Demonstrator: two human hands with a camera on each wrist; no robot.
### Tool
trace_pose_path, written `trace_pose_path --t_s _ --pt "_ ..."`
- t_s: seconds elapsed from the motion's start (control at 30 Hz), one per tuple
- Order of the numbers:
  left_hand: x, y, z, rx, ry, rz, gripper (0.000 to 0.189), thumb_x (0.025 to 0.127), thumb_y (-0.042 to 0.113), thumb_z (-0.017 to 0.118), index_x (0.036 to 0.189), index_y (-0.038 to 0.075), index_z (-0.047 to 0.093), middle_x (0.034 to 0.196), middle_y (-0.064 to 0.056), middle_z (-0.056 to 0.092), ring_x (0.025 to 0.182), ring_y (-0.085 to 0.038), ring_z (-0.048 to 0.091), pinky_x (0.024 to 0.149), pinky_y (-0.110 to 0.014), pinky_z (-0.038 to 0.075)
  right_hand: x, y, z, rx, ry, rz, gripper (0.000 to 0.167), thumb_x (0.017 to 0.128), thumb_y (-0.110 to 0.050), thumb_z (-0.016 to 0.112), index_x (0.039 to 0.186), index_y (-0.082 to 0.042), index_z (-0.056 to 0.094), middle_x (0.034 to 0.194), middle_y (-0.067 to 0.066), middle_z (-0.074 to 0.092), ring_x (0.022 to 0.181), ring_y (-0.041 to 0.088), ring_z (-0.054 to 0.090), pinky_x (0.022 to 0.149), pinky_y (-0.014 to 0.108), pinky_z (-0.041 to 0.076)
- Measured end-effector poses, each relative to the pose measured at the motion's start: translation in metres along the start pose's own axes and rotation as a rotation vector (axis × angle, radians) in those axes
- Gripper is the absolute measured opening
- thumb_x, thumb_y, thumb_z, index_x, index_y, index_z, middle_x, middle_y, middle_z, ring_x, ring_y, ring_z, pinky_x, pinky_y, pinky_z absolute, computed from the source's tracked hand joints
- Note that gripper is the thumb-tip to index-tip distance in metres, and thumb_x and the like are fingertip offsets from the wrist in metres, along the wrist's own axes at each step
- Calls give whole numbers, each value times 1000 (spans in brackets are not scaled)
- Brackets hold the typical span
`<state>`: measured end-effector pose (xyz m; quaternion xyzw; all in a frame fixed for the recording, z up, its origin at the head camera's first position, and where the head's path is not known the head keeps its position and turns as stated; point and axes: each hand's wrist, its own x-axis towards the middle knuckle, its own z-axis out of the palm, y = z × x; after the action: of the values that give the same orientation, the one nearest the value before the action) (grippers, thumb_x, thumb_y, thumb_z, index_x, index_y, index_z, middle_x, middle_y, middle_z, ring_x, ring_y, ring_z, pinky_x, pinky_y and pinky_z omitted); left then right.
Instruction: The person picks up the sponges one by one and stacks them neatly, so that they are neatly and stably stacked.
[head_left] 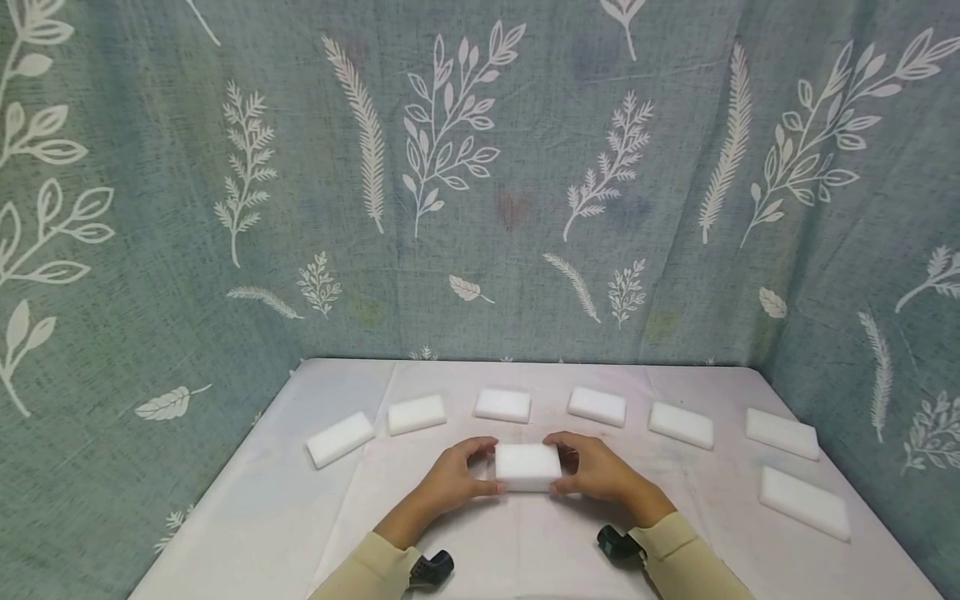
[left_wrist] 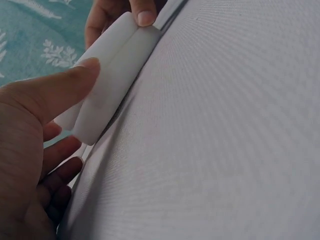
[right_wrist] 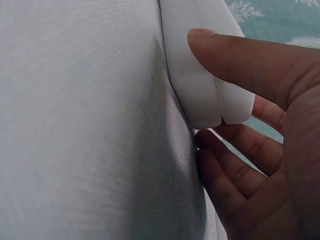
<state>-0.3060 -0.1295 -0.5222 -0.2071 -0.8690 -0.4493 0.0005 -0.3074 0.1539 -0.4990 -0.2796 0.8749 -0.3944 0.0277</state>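
Note:
Two white sponges, one stacked on the other, lie flat at the middle of the table, seen as a thick block [head_left: 527, 468] in the head view. A seam parts the upper sponge [left_wrist: 112, 42] from the lower sponge [left_wrist: 107, 97] in the left wrist view. My left hand [head_left: 450, 477] grips the left end of the stack, thumb on the near side. At the opposite end my right hand [head_left: 600, 471] holds it likewise, its thumb [right_wrist: 235, 55] across the seam in the right wrist view. The fingers on the far side are partly hidden.
Several single white sponges lie spread in an arc behind and beside the stack, from a left one [head_left: 340, 439] past a back one [head_left: 502, 405] to a right one [head_left: 805, 503]. A white cloth covers the table [head_left: 420, 550]. A leaf-patterned curtain [head_left: 510, 325] encloses the back and sides.

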Motion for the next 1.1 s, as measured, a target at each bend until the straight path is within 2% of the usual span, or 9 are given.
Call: trace_pose_path --t_s 0.3,0.4,0.57,0.8,1.1 --pt "2 2 -1 4 -3 3 69 70 42 87 127 13 62 119 3 63 115 -20 57 101 -43 42 -1 -1 -7 28 -15 -5 75 68 -25 90 132 -6 57 119 2 62 107 22 58 92 46 47" --pt "1 2 -1 1 -4 -14 71 69 43 87 128 14 61 120 3 63 116 -20 56 101 -43 41 -5 3 -11 26 -13 -14 74 68 -24 90 132 -5 58 120 3 62 107 23 59 92 46 47" --pt "-1 3 -2 -26 -10 -39 74 68 45 87 130 16 60 121 2 62 118 -21 55 103 -43 40 -14 11 -21 0 1 5 70 68 -24 90 129 -7 60 118 3 63 105 23 59 92 44 48" --pt "-3 2 -3 -38 1 -29 72 68 43 87 129 16 60 119 2 63 118 -24 55 103 -46 40 -26 21 -37 -49 -6 28 66 69 -27 89 126 -5 62 117 4 63 104 23 59 92 44 48" --pt "-3 1 -2 -58 4 -4 70 69 41 87 128 17 61 117 4 63 116 -22 56 102 -44 41 -51 32 -62 -140 -12 65 63 70 -30 88 123 -7 63 115 3 65 105 24 60 88 43 50"
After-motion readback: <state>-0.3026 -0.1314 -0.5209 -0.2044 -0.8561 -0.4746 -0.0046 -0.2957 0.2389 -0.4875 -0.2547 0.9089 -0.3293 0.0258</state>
